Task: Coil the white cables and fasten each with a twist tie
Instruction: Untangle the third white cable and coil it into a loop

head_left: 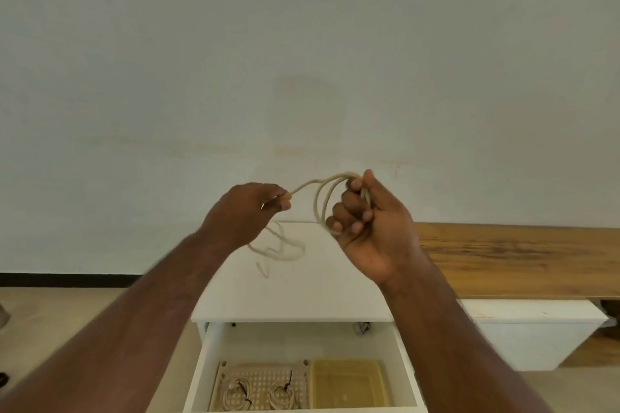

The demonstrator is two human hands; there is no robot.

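Open drawer (303, 339) below; right hand (369, 221) grips cable (322, 198) loops, left hand (248, 211) pinches its strand.

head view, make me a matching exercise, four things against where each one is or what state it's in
Things:
1. right hand
2. left hand
3. tied cable coils
4. yellow tray

Places or states:
A. in the perforated basket, left part of the open drawer
B. grips the loops of the white cable
C. right part of the drawer, nothing visible in it
D. pinches the cable's loose run, with its tail hanging blurred below

Pairs: 1-B, 2-D, 3-A, 4-C
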